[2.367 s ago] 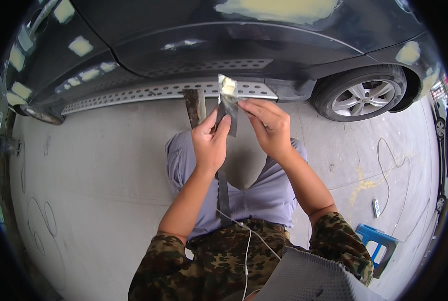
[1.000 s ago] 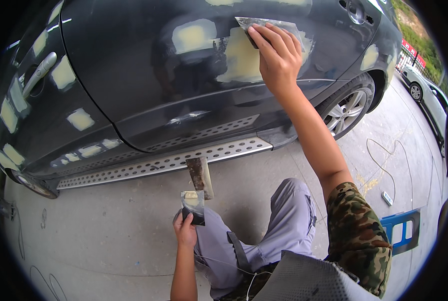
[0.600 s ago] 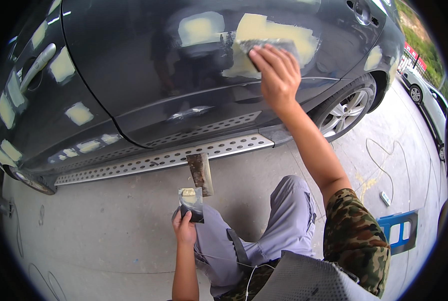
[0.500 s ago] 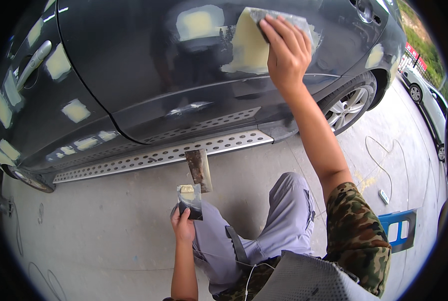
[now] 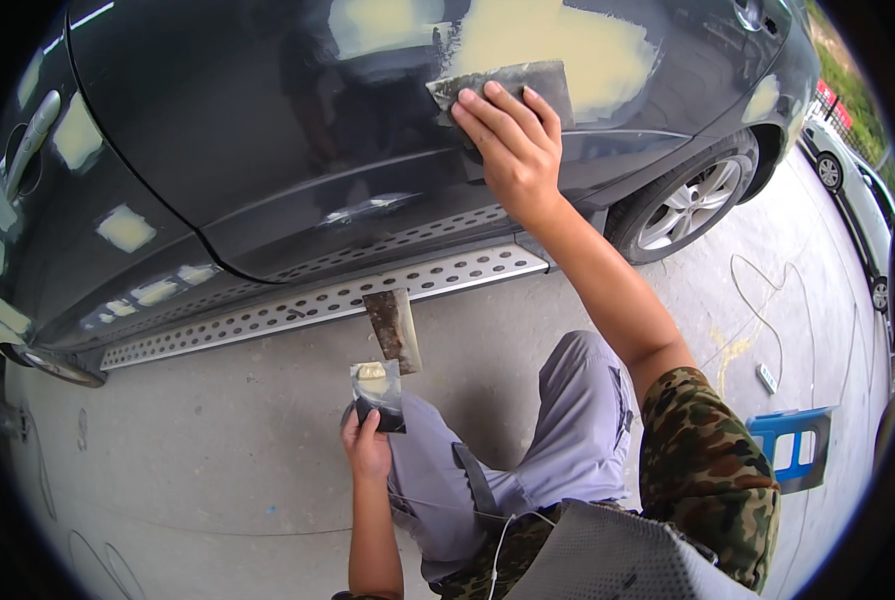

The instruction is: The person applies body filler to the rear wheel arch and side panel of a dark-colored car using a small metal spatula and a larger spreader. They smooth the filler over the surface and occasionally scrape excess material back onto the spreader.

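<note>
My right hand [image 5: 520, 150] presses a flat grey putty spreader [image 5: 512, 85] against the dark car door [image 5: 237, 120], its fingers spread over the blade. The spreader lies at the lower left edge of a large cream filler patch [image 5: 557, 45]. Low over my left knee, my left hand [image 5: 367, 445] grips a dark putty knife [image 5: 379, 412] by its lower end. A lump of cream filler [image 5: 370, 371] sits on the upper part of that blade. Just beyond it is a brown-stained rectangular plate [image 5: 393, 330], close to the running board; what supports it is hidden.
A perforated silver running board [image 5: 327, 302] runs along the car's underside. Smaller filler patches [image 5: 127, 229] dot the panels at left. To the right are the rear wheel [image 5: 687, 205], a cable [image 5: 767, 325] on the concrete, a blue plastic stool [image 5: 795, 450] and a parked white car [image 5: 847, 190].
My right hand has drawn the spreader down and left across the door, from the patch's top to its lower left edge. The left hand has barely moved.
</note>
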The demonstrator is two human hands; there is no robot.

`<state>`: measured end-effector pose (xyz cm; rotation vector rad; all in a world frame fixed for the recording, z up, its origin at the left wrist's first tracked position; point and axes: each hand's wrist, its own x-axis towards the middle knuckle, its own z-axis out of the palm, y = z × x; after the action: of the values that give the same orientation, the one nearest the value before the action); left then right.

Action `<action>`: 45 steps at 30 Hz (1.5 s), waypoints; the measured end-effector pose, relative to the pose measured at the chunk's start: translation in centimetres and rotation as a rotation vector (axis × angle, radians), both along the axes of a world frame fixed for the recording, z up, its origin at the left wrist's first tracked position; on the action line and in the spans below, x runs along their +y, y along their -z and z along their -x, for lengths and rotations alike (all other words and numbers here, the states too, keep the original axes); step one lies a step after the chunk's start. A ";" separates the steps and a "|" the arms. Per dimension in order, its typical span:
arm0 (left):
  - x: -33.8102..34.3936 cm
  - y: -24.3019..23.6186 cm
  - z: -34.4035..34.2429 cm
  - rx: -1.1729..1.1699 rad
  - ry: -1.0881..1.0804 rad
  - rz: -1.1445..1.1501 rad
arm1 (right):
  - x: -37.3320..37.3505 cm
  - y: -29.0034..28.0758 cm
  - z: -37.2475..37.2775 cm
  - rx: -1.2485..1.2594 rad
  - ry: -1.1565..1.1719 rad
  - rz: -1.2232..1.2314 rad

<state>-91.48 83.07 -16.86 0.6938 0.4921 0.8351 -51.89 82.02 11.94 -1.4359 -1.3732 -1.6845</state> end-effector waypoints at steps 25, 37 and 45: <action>-0.5 -0.4 0.8 0.020 0.005 -0.058 | -2.0 -10.3 -3.7 -0.102 0.039 -0.293; -0.1 -0.2 0.2 0.067 -0.004 -0.033 | -1.2 1.9 -0.3 0.055 -0.008 -0.006; 0.2 0.3 -0.2 0.070 0.008 -0.057 | -3.6 5.4 -2.9 0.017 0.029 0.146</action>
<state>-91.30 83.25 -17.19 0.7785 0.5295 0.8223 -49.00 78.39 6.49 -1.5541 -1.4996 -1.6138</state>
